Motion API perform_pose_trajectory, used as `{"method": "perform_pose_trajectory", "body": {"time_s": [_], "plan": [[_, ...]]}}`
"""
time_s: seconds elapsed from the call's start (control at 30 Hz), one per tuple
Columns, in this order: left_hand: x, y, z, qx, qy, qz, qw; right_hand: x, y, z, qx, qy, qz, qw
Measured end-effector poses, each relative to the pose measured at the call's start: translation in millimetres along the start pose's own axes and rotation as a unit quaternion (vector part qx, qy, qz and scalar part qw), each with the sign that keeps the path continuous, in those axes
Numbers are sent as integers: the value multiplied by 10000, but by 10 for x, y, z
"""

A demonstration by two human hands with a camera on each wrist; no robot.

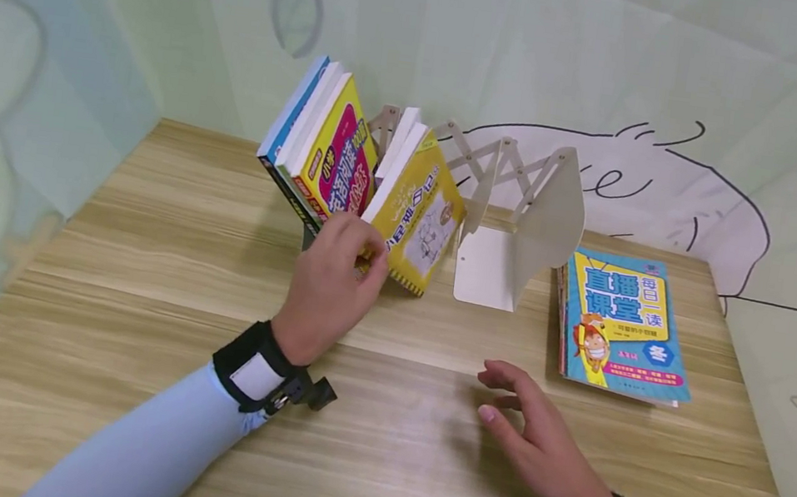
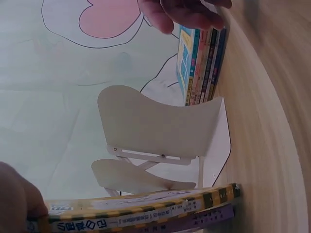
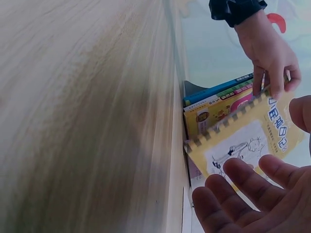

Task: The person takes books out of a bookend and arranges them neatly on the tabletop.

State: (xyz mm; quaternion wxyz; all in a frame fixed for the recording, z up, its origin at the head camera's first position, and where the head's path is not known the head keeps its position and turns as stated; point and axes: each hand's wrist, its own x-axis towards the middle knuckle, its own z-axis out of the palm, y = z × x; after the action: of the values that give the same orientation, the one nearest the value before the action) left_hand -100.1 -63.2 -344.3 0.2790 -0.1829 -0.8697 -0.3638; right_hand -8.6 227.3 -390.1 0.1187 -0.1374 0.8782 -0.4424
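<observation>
My left hand pinches the upper spine edge of a yellow book, which leans in an off-white folding book rack. A white-paged book stands close behind it. To its left lean several books, the nearest a yellow and pink one, the outermost with a blue cover. In the right wrist view the left fingers sit at the yellow book's corner. My right hand hovers above the table with fingers loosely bent, touching nothing.
A stack of thin books with a blue cover lies right of the rack, near the table's right side. The wooden table meets a cloth backdrop printed with cartoon drawings behind the rack.
</observation>
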Motion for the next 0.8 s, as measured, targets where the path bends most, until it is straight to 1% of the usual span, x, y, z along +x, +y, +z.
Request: {"method": "perform_pose_trajectory", "body": {"time_s": [0.13, 0.27, 0.33, 0.43, 0.57, 0.63, 0.7, 0.73, 0.8], "plan": [[-57, 20, -36, -502, 143, -3, 9986, -7, 26, -25, -51, 121, -133, 9998], [-97, 55, -99, -660, 352, 159, 9971, -12, 53, -96, -90, 311, -303, 9990], [-128, 88, -136, -769, 392, 214, 9960, -8, 54, -142, -145, 353, -337, 9987], [-196, 166, -190, -1048, 260, 195, 9940, 5, 51, -208, -210, 389, -202, 9988], [-306, 293, -247, -1553, -96, 75, 9878, 24, 51, -262, -185, 439, 25, 9989], [-346, 351, -275, -1869, -236, 15, 9821, 34, 61, -268, -140, 499, 1, 9987], [-371, 400, -305, -2300, -406, -92, 9723, 41, 69, -268, -92, 569, -68, 9983], [-377, 421, -318, -2542, -518, -185, 9656, 41, 73, -266, -50, 599, -108, 9981], [-385, 456, -338, -3015, -784, -462, 9491, 32, 79, -261, 125, 541, -158, 9983]]}}
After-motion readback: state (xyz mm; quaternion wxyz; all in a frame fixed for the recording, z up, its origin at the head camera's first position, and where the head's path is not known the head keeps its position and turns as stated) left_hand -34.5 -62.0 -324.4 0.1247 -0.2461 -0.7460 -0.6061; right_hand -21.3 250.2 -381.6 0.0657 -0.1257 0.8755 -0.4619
